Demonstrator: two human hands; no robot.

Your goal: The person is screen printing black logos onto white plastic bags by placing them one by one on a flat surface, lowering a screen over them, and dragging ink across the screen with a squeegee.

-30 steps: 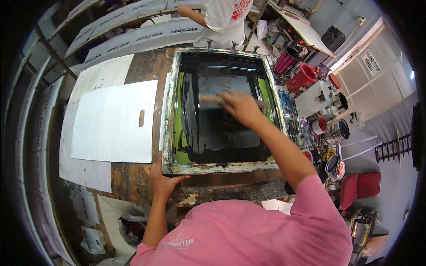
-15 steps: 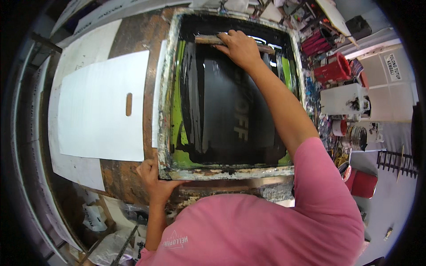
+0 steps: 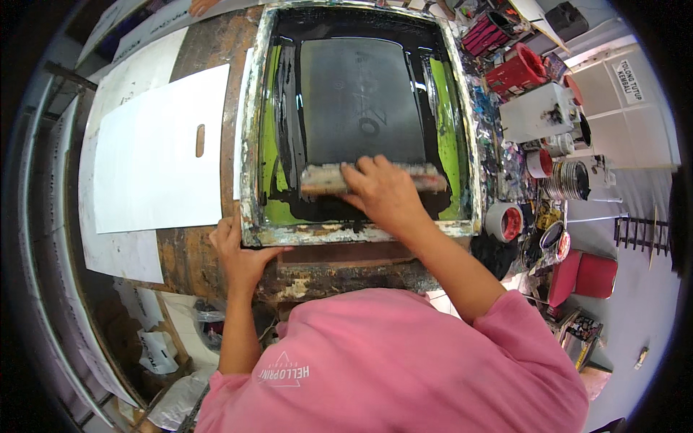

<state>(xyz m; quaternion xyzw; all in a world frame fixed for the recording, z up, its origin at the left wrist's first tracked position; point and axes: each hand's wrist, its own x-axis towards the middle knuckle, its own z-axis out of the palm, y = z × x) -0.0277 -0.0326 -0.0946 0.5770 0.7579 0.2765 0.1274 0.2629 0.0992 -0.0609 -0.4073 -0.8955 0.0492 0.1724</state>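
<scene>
The long, narrow wooden squeegee (image 3: 321,179) with a worn, stained bar lies across the 6 o'clock part of the black-inked mesh (image 3: 361,108), inside the rectangular printing frame (image 3: 468,144) with paint-crusted whitish edges. The frame is my clock face, and 12 o'clock is the side far from the person. The right hand (image 3: 382,191) is clamped on the squeegee near its middle, and the ends of the bar stick out on both sides. The left hand (image 3: 242,249) is at the frame's corner, between 7 and 8 o'clock: its thumb and fingers are spread apart, and the thumb lies along the near edge.

The mesh shows a dark grey rectangle with faint letter shapes, bordered by wet black ink. 2 bright green strips (image 3: 451,123) run along the 3 and 9 o'clock sides.

At 9 o'clock, on the stained brown wooden tabletop (image 3: 188,249), there is a flat white sheet (image 3: 151,159) with 1 rounded slot near its 3 o'clock edge. At 2 o'clock stands a red round tub (image 3: 516,68), and at 3 o'clock a whitish plastic container (image 3: 538,112). At 4 o'clock, a white ring-shaped roll with red inside (image 3: 504,221) sits near the frame. At 10 o'clock, part of another person's hand (image 3: 201,6) is visible.
</scene>
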